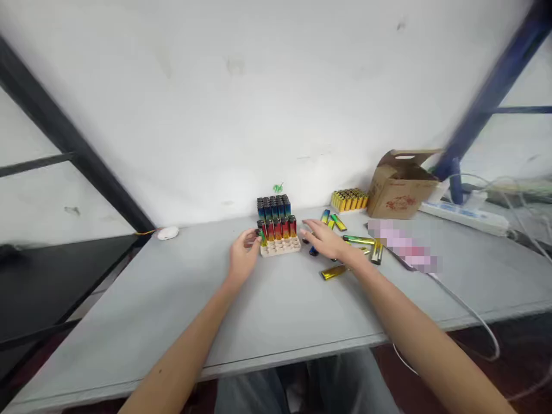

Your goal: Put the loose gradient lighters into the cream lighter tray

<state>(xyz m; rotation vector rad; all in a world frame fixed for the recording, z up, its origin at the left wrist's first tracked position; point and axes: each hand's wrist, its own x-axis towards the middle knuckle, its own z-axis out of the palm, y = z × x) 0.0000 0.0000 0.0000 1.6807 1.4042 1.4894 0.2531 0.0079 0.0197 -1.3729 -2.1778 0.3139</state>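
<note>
Green lighter [263,238]: roughly upright, left end of pale slotted tray [280,248]. Red-and-gold lighters [278,229] stand upright behind empty slots. Loose multicoloured lighters [334,272] lie flat, scattered right.

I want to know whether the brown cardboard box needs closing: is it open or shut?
Open: the cardboard box has a flap with a handle slot standing up, leaving its top uncovered.

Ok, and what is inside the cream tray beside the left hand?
The cream tray holds red-and-yellow lighters toward its back; a green lighter is at its left end, by the left hand. The sockets beneath them are covered and cannot be seen.
</note>
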